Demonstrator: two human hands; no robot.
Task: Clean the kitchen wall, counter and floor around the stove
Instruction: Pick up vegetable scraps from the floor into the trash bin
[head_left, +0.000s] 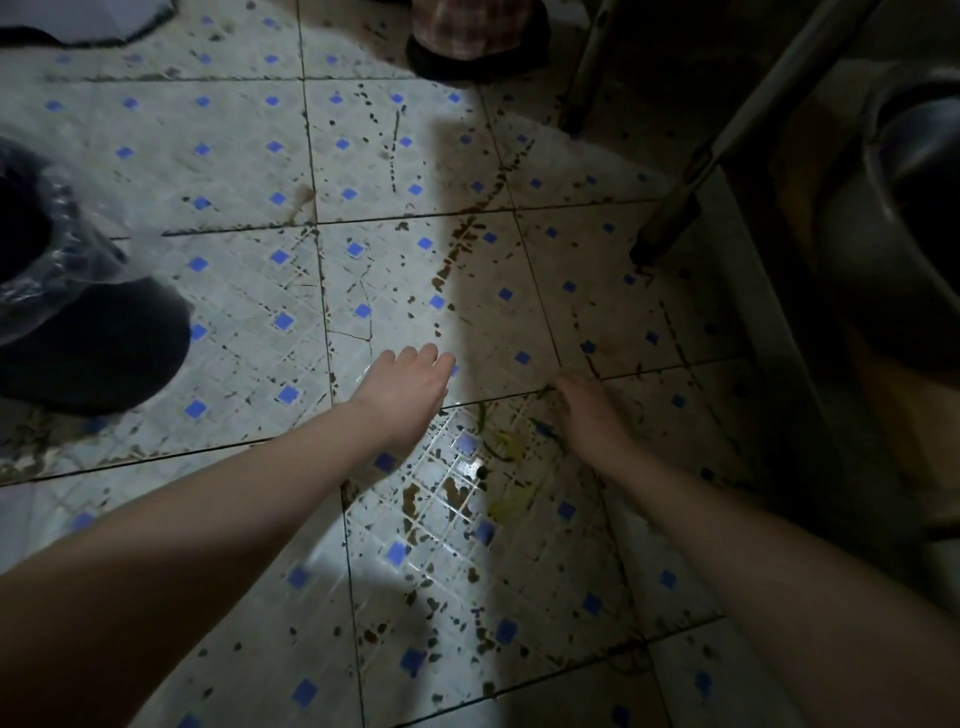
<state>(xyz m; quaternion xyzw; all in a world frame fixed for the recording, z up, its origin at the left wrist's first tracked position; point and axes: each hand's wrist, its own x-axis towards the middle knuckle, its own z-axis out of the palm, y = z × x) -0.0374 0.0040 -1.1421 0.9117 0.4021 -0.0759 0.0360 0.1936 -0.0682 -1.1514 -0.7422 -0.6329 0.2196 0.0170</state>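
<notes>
The tiled floor (249, 291) is white with small blue squares and is spattered with dark brown grime and stains. Both my bare arms reach down toward it. My left hand (408, 392) hovers over the tiles near the middle, fingers loosely extended, holding nothing. My right hand (587, 415) is in shadow just to the right, fingers pointing at a grout line; no object shows in it. Between the hands lie yellowish-green scraps (506, 447) and a wet brown patch (457, 496).
A black bag in clear plastic (62, 291) sits at the left. A dark-based object with checked cloth (475, 41) stands at the top. Metal legs (675, 208) of a stand rise at the right, beside a dark metal pot (904, 218).
</notes>
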